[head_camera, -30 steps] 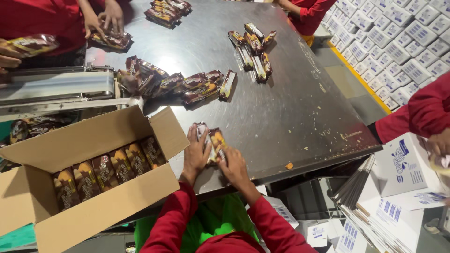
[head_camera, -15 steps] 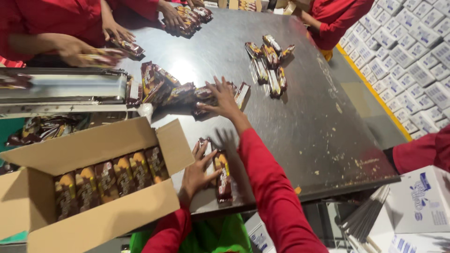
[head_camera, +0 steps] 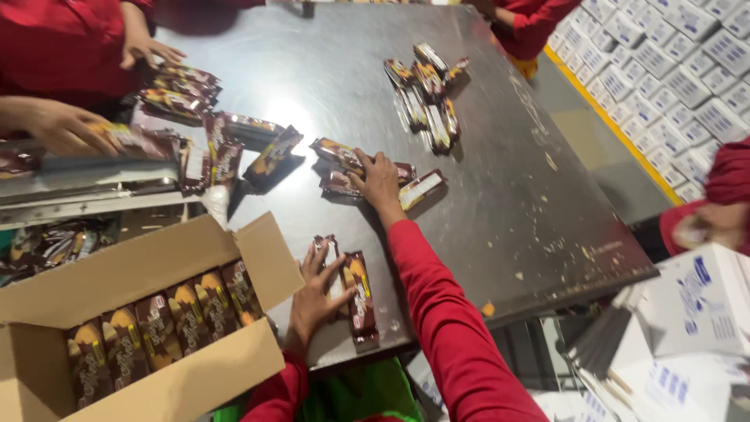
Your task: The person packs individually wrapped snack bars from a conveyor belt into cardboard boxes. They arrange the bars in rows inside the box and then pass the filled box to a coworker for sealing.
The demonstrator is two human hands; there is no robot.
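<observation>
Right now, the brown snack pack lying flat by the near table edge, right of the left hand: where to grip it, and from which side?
Probably from above, pinching the long edges mid-length. The brown snack pack lies flat on the metal table, long axis roughly toward the near edge. The left hand rests against its left side, so its right edge is the open one. Its near end, by the table edge, also looks free for a pinch.

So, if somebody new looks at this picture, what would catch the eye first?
Probably the dark metal table strewn with brown snack packets, and the person's right hand pressing on a few packets mid-table. Nearer, the left hand rests on two packets at the table's near edge. At lower left, an open cardboard box holds a row of packets standing on end.
</observation>
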